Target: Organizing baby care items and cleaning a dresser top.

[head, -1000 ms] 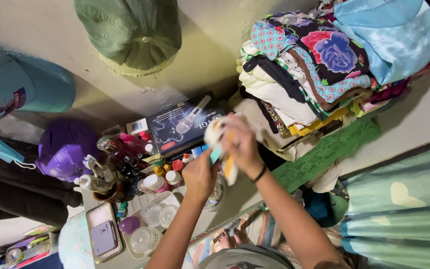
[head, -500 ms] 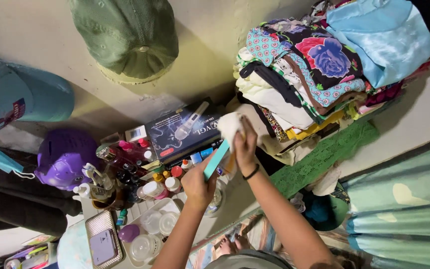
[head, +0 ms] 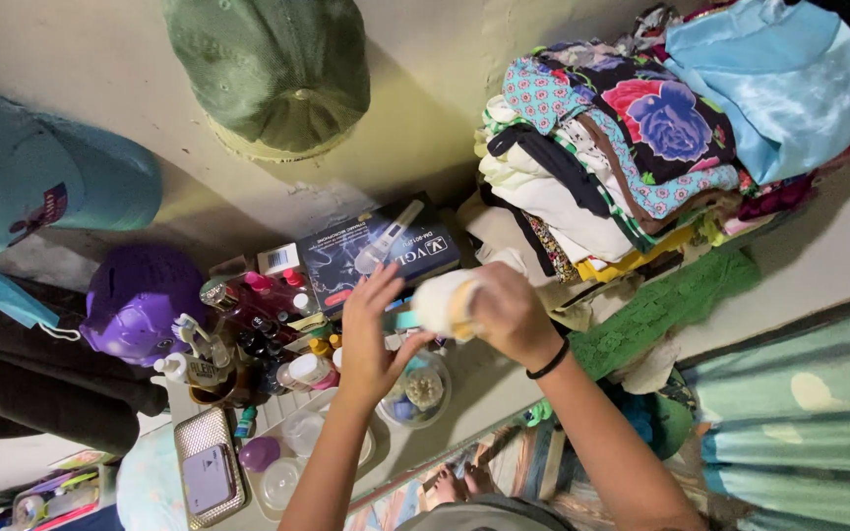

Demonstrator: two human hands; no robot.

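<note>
Clothes pile (head: pixel 622 147) crowds the right, dark box (head: pixel 376 251) and bottle clutter (head: pixel 268 315) the left; free room only above the shelf edge. Right hand (head: pixel 509 315) grips a cream bottle (head: pixel 445 303) over the clear bowl (head: pixel 420 391). Left hand (head: pixel 371 334) spread wide at its teal cap end. Best: brace bottle, work cap clear of clutter.

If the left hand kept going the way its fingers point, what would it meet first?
Probably the dark blue box against the wall: the left hand points up toward it, just short. Depth is unclear, so it might pass above.
</note>
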